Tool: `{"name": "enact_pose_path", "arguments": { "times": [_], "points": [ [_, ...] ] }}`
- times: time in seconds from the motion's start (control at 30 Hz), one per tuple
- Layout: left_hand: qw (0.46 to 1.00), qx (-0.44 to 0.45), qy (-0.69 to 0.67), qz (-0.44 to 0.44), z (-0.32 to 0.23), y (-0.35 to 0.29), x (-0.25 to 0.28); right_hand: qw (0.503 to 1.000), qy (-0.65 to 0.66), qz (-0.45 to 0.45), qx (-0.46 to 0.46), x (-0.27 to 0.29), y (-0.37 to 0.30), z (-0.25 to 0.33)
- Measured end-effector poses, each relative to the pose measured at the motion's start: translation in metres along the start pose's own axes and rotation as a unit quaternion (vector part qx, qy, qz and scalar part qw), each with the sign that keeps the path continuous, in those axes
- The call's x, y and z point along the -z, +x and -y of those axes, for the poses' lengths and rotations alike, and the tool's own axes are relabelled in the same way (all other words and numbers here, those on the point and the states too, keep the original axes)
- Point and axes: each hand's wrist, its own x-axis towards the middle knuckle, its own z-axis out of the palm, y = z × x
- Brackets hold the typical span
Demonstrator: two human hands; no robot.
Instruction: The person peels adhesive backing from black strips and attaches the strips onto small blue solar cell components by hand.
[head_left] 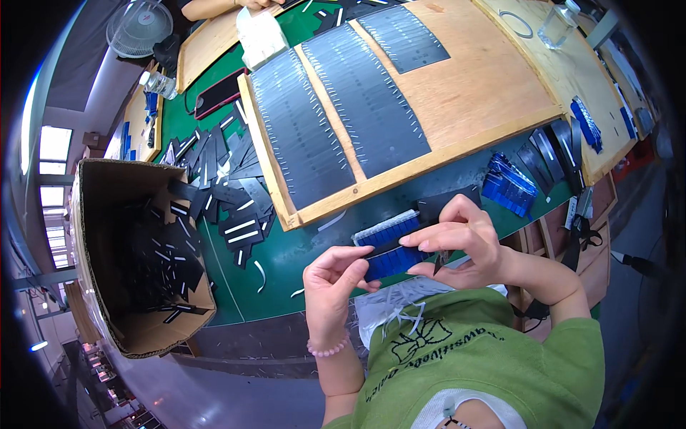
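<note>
Close to my body, my left hand (pixel 336 279) and my right hand (pixel 461 243) pinch the two ends of a blue ribbed strip (pixel 384 265) with a black band along its top edge. A dark pointed tool (pixel 439 262), perhaps small snips, shows under the right fingers; most of it is hidden by the palm. Just beyond my fingers, another blue ribbed piece (pixel 386 227) with a whitish upper edge lies on the green table (pixel 275 304). Beside it is a flat black piece (pixel 449 203), partly behind my right hand.
A wooden-edged board (pixel 479 107) bears several dark sheets (pixel 364 100) in rows. To the left stands a cardboard box (pixel 132 318) of black strips, with more strips (pixel 239 193) heaped beside it. Blue pieces (pixel 509 187) lie right. A co-worker's arm (pixel 207 7) reaches in at the far side.
</note>
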Motion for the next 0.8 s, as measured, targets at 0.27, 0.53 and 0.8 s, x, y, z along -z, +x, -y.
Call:
{"name": "enact_pose_path", "arguments": {
  "times": [0.27, 0.53, 0.8],
  "points": [
    [0.998, 0.018, -0.061, 0.02, 0.007, 0.0041, 0.0057, 0.999, 0.03, 0.002, -0.015, -0.0003, 0.0016, 0.0003],
    [0.997, 0.014, -0.068, 0.027, 0.0067, 0.0039, 0.0052, 1.0, 0.028, 0.008, -0.01, 0.0015, 0.0008, -0.0002],
    [0.998, -0.006, -0.052, 0.019, 0.0052, 0.0029, 0.0014, 0.999, 0.009, 0.027, -0.019, 0.0023, 0.0011, 0.0007]
  ]
}}
